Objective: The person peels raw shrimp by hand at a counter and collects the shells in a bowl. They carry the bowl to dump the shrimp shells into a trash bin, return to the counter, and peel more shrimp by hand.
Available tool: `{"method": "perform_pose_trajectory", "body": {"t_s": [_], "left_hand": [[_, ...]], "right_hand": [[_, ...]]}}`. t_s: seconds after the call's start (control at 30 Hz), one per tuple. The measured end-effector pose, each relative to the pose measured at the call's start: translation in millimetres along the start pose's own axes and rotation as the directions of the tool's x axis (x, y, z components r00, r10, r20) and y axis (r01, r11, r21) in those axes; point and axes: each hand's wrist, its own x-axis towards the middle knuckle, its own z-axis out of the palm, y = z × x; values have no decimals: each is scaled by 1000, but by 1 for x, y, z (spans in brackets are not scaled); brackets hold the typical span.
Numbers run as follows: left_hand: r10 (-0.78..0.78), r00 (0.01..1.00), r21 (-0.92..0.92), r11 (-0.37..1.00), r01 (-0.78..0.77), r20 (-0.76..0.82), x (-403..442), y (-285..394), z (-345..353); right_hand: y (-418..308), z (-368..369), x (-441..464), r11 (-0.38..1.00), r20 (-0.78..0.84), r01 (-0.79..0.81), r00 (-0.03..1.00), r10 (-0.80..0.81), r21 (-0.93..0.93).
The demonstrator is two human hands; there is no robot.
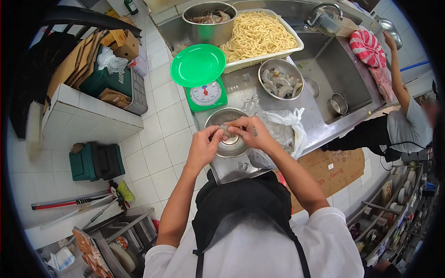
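Observation:
My left hand (204, 144) and my right hand (254, 131) meet above a steel bowl (233, 150), their fingers closed on a small greyish shrimp (225, 129). Most of the shrimp is hidden by the fingers. Further back, another steel bowl (281, 66) holds several grey shrimp (280, 85). A steel pot (207, 31) with whole shrimp (211, 17) stands at the back left of the counter. Beside my right hand lie clear plastic bags and a knotted white plastic bag (296, 127).
A green dial scale (206, 95) and a white tray (299, 42) of thick noodles (259, 34) stand on the steel counter. At right is a sink (331, 69) with a metal cup (338, 104). Another person (405, 123) stands beyond it. Cardboard (329, 178) lies on the floor.

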Motion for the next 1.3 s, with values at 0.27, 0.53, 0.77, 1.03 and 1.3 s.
{"method": "perform_pose_trajectory", "body": {"t_s": [0.27, 0.53, 0.77, 1.03, 1.3], "left_hand": [[67, 998, -180, 981, -70, -23, 5, -12, 2], [32, 957, 27, 999, -26, -288, 1, -2, 7], [-17, 969, -58, 998, 3, -247, 8, -14, 12], [-50, 956, -147, 989, 7, -289, 11, -27, -1], [-58, 959, -212, 977, -2, -278, 11, -19, -11]], "right_hand": [[11, 9, -2, 954, -49, -142, 986, 160, 265], [-7, 12, -4, 997, -219, -63, 973, 71, 45], [-11, 20, 0, 991, -213, -102, 970, 119, 91], [1, 7, 1, 999, -362, -38, 932, 29, -19], [15, 15, -10, 949, -170, -70, 985, 18, -308]]}}
